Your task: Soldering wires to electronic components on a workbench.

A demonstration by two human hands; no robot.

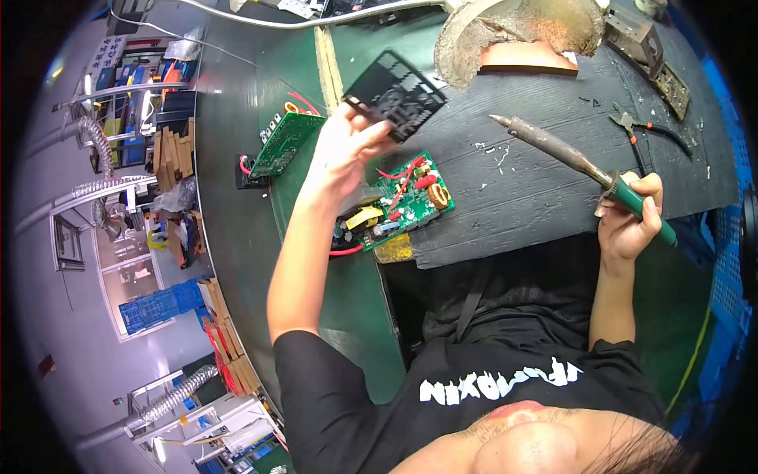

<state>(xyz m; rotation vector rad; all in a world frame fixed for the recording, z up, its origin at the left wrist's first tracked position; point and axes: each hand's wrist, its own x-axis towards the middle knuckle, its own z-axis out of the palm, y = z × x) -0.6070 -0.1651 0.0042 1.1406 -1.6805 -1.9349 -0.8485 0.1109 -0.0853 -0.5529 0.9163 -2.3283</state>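
1. Black slotted plate: flat, dark panel with rows of cut-outs, held tilted in the air above the worktop at about 11 o'clock in the view. Judged light and stiff, thin enough to flex or crack at the slots; best held by its solid edge, as now, clear of the openings.
2. Left hand: fingers closed on the plate's lower-left edge, thumb toward the wearer, palm raised off the worktop.
3. Soldering iron: green handle, long brown crusted barrel, tip pointing toward 10 o'clock. Judged rigid and light, its metal end likely hot; take it by the handle only.
4. Right hand: at 3 o'clock, fingers wrapped firmly round the green handle, iron held above the mat.
5. Green circuit board: lies just below the left hand at the mat's near edge, carrying a copper coil, a yellow part and red wires. Judged fragile at its components.
6. Second green board: at 9 o'clock from the plate, resting on the green worktop.
7. Black ribbed mat: covers the worktop's middle.
8. Cutters: at 2 o'clock, well apart from both hands.
9. Fume hood mouth: at 12 o'clock.
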